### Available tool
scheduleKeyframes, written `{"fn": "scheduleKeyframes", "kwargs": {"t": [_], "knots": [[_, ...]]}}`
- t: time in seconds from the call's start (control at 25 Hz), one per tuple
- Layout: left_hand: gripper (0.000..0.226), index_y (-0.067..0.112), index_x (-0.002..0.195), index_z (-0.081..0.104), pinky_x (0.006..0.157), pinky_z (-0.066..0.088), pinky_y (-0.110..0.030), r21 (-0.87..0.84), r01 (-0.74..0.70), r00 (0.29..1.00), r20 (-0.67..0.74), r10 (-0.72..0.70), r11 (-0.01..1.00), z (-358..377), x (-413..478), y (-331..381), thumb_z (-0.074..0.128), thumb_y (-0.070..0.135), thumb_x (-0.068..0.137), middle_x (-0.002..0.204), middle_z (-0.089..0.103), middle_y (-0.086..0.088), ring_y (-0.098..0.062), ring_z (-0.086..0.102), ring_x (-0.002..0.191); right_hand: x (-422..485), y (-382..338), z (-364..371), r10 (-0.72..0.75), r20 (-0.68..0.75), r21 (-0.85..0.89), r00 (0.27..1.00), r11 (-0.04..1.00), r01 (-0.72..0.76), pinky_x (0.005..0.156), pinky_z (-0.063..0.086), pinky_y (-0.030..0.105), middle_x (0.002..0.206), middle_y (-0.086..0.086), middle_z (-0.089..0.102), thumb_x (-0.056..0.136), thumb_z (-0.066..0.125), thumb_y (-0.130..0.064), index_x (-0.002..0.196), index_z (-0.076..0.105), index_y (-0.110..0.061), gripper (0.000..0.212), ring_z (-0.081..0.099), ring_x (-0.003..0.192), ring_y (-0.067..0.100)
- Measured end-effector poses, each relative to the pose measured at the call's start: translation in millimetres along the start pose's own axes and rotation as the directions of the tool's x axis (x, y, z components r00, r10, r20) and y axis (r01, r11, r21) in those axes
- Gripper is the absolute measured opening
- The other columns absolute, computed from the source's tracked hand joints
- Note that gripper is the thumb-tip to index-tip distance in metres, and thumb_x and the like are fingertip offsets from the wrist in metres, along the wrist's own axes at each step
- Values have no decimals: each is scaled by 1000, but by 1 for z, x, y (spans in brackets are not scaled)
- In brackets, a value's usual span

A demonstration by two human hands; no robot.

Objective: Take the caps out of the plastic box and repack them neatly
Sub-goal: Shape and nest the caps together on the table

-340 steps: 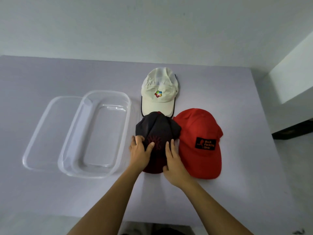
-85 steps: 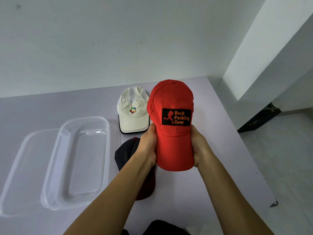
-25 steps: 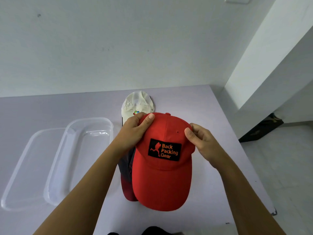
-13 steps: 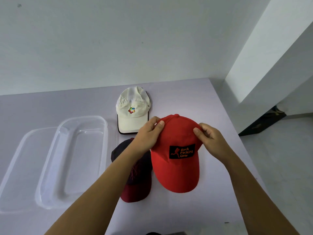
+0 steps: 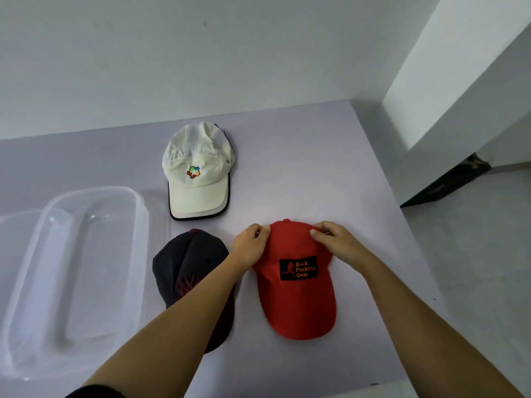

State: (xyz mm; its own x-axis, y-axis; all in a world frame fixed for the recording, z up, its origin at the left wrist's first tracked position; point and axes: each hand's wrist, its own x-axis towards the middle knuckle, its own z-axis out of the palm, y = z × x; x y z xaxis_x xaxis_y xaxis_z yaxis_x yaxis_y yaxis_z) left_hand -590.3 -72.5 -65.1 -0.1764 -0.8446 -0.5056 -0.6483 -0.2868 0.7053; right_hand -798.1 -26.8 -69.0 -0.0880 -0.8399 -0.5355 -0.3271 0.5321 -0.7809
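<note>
Red cap (image 5: 296, 297) lies flat on desk (image 5: 330, 168), brim toward the person. Left hand (image 5: 250, 248) pinches the crown's left rear edge; right hand (image 5: 336, 244) pinches the right rear edge. Dark cap (image 5: 186, 268) lies just left of it, partly under the left forearm. White cap (image 5: 198, 173) lies farther back. Clear box (image 5: 138, 202) sits at far left, holding no caps, lid (image 5: 17, 222) beside it.

i'm in a plain, bare indoor room, home or office i can't tell: blank white wall (image 5: 172, 53), a pale lilac table (image 5: 316, 168) set against it, pale smooth floor (image 5: 474, 268) to my right.
</note>
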Motion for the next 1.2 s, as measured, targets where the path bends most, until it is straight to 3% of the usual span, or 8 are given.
{"fn": "scheduleKeyframes", "kwargs": {"t": [0.12,0.32,0.48,0.6,0.68,0.88,1.08,1.2], "knots": [[40,8,96,62,67,38,-29,17,-13,1000,12,13,1000,0,5,5,38,39,98,88,57,-1,-17,51,84,6,-5,2,40,73,-49,997,998,-37,91,45,30,104,-7,67,90,46,-53,99,68,-23,39,60,99,10],[28,9,105,60,74,35,-26,75,-114,991,-64,119,991,-4,8,15,39,27,99,89,61,-4,-22,54,86,11,-32,16,-7,143,66,990,998,-2,82,47,29,91,-1,66,97,47,-25,88,64,-19,20,61,86,14],[31,8,97,50,73,40,-38,249,-198,977,-27,211,948,-15,9,2,33,33,100,89,65,-19,-36,57,86,18,-33,22,-41,89,-120,995,991,51,82,47,29,97,-1,65,90,56,-37,89,64,-23,16,60,91,15],[37,7,82,50,73,35,-35,165,-110,993,-24,115,980,-23,8,-3,33,33,100,85,61,-17,-33,54,86,16,-29,20,-14,36,-163,999,986,20,76,43,27,96,-1,63,90,50,-50,94,64,-16,37,58,89,13],[38,8,73,47,71,33,-32,163,-89,994,-47,98,983,-26,7,-6,35,32,100,75,55,-8,-28,50,79,12,-25,18,2,67,-195,998,981,11,71,39,30,81,4,55,92,42,-52,79,56,-10,46,51,76,15],[26,6,83,38,63,29,-31,185,-188,980,-37,198,965,-25,3,-2,32,24,102,64,47,-4,-26,43,66,6,-25,24,-145,9,-251,989,958,142,60,33,25,67,0,43,98,36,-39,69,43,-14,39,39,63,12],[28,6,83,38,64,29,-31,116,-162,984,-51,169,980,-21,4,5,30,25,102,67,47,-3,-26,44,70,6,-20,32,-108,-13,-51,994,993,107,65,34,22,69,-10,43,100,31,-37,69,43,-21,36,40,64,5],[30,8,81,40,59,28,-32,122,-161,987,-5,163,979,-18,3,1,31,27,102,62,44,0,-24,44,69,4,-14,31,-108,-8,-115,994,988,107,63,33,21,68,-8,43,100,31,-36,70,44,-21,37,41,64,6]]}}
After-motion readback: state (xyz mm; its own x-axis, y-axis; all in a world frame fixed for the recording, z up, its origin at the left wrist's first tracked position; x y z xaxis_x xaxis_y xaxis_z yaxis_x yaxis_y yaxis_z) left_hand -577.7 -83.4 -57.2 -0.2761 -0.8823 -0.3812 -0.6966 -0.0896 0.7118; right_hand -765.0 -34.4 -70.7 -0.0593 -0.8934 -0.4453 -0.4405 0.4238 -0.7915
